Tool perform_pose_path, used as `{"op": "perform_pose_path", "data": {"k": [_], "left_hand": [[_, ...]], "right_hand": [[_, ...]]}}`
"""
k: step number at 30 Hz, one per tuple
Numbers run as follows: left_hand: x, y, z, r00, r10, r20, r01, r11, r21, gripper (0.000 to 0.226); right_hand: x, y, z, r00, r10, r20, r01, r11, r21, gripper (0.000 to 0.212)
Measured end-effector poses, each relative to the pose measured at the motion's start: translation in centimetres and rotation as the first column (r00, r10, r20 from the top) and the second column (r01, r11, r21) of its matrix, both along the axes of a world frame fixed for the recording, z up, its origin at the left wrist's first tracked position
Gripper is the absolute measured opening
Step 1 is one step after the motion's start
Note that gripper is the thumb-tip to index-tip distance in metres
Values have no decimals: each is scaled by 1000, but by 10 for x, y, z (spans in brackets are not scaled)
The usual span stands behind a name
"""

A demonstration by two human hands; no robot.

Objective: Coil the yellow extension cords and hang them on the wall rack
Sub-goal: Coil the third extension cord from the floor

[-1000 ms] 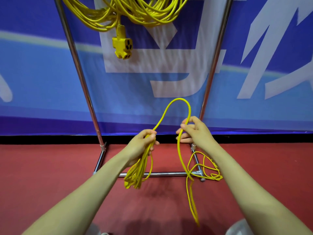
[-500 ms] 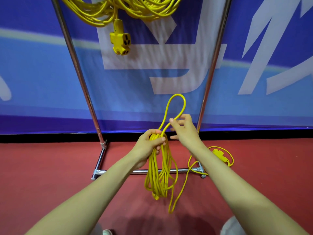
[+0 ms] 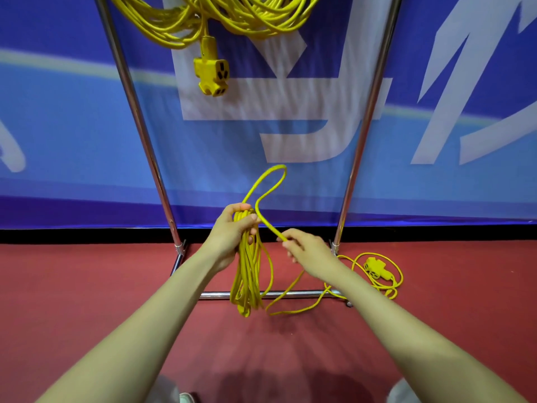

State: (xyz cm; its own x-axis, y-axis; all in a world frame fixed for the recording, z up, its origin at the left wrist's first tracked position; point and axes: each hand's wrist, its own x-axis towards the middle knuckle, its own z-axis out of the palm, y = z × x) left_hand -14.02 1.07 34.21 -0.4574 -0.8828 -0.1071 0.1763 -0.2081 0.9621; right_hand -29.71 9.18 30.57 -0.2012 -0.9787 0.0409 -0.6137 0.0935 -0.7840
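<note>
Yellow extension cord point(image 3: 247, 274) hangs as a bundle of long loops from your left hand point(image 3: 228, 237), at mid-frame just in front of the rack point(image 3: 139, 120). Your left fingers point(image 3: 252, 218) curl round the top of the bundle and grip it. Your right hand point(image 3: 306, 253), just to the right and slightly lower, pinches the running strand, and a fresh loop point(image 3: 273, 175) arcs up above both hands. Below the right hand the strand drops to the red floor point(image 3: 87, 286), crosses the base bar point(image 3: 290, 294) and ends in a small loose tangle with its socket end point(image 3: 373, 267), right of centre. At the top of the frame other yellow cords point(image 3: 232, 21) already hang coiled on the rack, one socket point(image 3: 213, 75) dangling beneath. By my judgement you are well along. Most of this cord is gathered, only a few loops' worth lies on the floor, and then the bundle needs hanging up beside the others.
</note>
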Motion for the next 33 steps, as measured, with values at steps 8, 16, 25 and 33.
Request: {"op": "perform_pose_path", "data": {"k": [8,16,25,33], "left_hand": [[15,-6,5,997,-73,16,73,997,25,15],[28,-19,27,957,32,-289,27,980,198,14],[25,-25,26,894,187,-406,-93,966,241,16],[26,-31,22,850,274,-450,-174,952,251,14]], "right_hand": [[-41,2,-2,807,-192,-558,247,969,25,16],[-53,15,-18,701,-34,-712,314,912,266,27],[-43,25,-33,675,272,-686,143,864,483,34],[-4,21,-33,532,513,-673,-126,834,537,40]]}}
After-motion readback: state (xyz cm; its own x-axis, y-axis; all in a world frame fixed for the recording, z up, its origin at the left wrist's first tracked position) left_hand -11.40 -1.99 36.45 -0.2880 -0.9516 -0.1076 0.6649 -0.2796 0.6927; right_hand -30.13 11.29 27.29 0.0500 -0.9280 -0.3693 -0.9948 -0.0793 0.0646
